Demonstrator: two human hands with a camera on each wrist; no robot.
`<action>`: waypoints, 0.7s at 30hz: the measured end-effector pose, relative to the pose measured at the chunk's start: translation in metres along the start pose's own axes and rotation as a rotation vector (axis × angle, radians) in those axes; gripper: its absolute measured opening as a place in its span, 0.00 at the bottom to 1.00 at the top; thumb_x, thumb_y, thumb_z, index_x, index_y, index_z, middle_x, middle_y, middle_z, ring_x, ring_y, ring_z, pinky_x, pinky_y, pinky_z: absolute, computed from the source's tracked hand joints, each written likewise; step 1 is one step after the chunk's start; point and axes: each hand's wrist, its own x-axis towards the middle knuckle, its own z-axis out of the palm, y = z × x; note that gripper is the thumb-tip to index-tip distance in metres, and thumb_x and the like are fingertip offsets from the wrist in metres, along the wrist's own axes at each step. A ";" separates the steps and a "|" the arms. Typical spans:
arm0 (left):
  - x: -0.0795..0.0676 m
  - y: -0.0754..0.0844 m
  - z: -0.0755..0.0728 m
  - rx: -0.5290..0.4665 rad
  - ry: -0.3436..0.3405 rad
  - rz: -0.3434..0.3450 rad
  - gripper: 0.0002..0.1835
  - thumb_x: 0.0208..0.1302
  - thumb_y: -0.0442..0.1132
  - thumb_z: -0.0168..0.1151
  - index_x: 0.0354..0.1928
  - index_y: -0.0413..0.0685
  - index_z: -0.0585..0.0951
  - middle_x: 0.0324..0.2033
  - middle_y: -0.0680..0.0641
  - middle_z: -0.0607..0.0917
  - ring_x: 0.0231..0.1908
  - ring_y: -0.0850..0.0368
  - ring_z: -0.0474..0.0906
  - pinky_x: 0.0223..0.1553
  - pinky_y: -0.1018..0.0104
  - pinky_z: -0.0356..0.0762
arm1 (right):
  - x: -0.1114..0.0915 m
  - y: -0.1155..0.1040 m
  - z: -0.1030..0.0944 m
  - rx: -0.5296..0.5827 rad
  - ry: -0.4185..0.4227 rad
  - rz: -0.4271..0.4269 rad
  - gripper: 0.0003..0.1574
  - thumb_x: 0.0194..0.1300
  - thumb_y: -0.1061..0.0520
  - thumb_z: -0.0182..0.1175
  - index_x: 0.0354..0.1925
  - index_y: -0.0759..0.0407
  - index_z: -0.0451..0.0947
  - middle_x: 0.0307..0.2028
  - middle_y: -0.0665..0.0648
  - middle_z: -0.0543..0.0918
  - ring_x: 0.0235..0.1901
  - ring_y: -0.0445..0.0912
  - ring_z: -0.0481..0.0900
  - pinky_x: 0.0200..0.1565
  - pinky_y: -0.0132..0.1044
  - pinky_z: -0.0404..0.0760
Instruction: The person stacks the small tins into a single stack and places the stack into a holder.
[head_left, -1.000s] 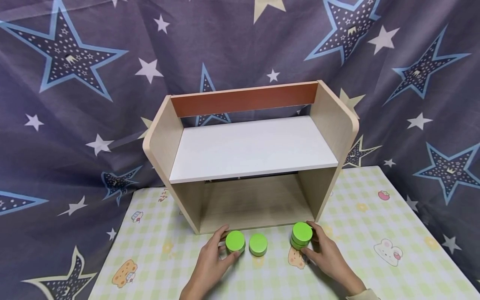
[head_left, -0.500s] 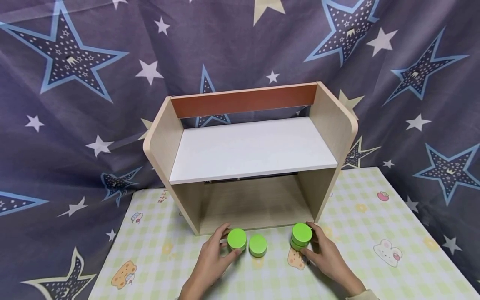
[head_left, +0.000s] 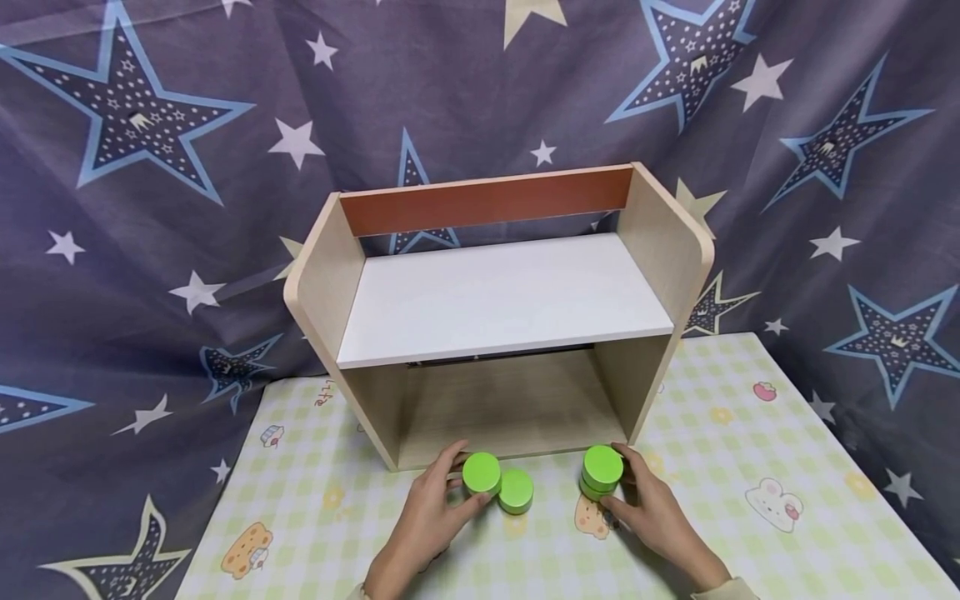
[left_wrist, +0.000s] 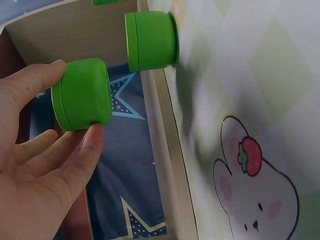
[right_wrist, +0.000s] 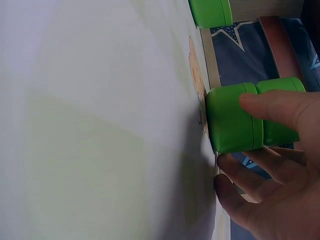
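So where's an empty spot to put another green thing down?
The white top shelf is bare, and so is the wooden bay under it. The checked mat has room right of the right hand and left of the left hand. It is crowded in front, around the lifted green block, the single one and the stack.

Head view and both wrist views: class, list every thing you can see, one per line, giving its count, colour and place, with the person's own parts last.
green cylinders: four, bright green; one lifted clear of the mat in the left hand, one on the mat beside it, two stacked at the right hand.
stack of two: on the mat, before the shelf's right wall.
shelf unit: one, pale wood with white board and brown back rail, at the mat's far side.
mat: one, green-and-yellow check with cartoon prints, under everything.
star cloth: one, dark blue-grey, behind.
left hand: pinches the raised cylinder.
right hand: grips the stack.
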 end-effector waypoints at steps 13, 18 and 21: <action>0.007 0.005 0.009 0.006 -0.017 -0.007 0.42 0.58 0.40 0.77 0.71 0.45 0.66 0.57 0.45 0.79 0.57 0.50 0.77 0.53 0.64 0.81 | 0.000 0.000 0.000 -0.009 0.009 -0.012 0.50 0.57 0.63 0.74 0.71 0.64 0.60 0.57 0.62 0.79 0.53 0.54 0.80 0.55 0.53 0.79; 0.010 0.007 0.012 -0.007 -0.020 0.006 0.42 0.58 0.39 0.77 0.72 0.45 0.66 0.57 0.44 0.79 0.56 0.50 0.78 0.53 0.61 0.81 | 0.001 0.000 0.000 -0.004 0.008 -0.007 0.50 0.57 0.63 0.75 0.71 0.64 0.60 0.57 0.61 0.79 0.53 0.54 0.80 0.55 0.53 0.79; 0.011 0.007 0.013 -0.015 -0.030 0.007 0.42 0.58 0.39 0.76 0.72 0.44 0.65 0.57 0.43 0.79 0.56 0.49 0.78 0.53 0.60 0.81 | 0.001 0.000 0.000 0.001 0.002 0.007 0.50 0.57 0.63 0.75 0.71 0.63 0.60 0.57 0.61 0.79 0.53 0.54 0.80 0.55 0.52 0.79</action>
